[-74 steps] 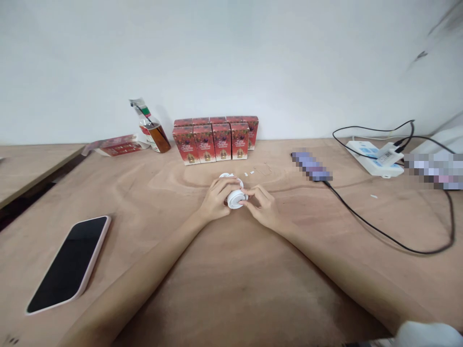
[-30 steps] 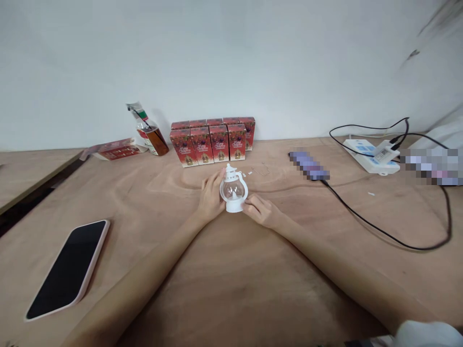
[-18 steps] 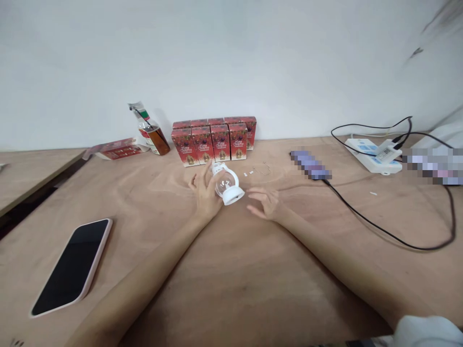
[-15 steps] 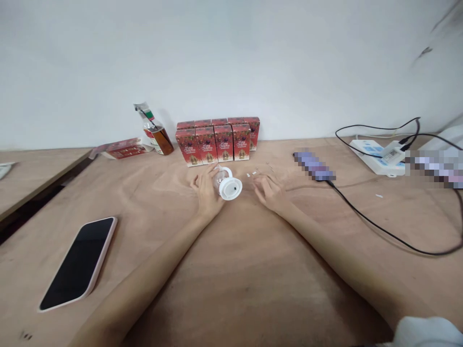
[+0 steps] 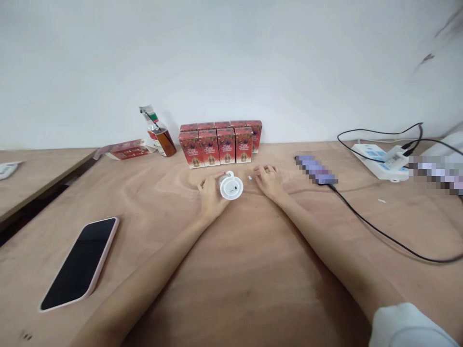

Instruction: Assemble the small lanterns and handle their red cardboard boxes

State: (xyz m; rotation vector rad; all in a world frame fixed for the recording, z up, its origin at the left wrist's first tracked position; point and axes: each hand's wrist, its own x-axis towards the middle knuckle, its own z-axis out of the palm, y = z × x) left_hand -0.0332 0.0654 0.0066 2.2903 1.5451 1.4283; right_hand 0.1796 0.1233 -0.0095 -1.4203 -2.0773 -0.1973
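Observation:
My left hand is closed round a small white lantern with a clear globe. It holds the lantern tipped on its side, so the round white base faces me. My right hand lies just to the right of the lantern, palm down on the wooden table. Its fingers are bent over some tiny white bits on the table near the fingertips. I cannot make out whether they pinch anything.
A row of red boxes stands against the wall behind the hands, with a small bottle and a flat red packet to their left. A dark phone lies front left. A power strip and black cable are right.
The lantern stood upright between both hands; my left hand has tipped it over, base toward me. My right hand let go and moved back right to the small white bits.

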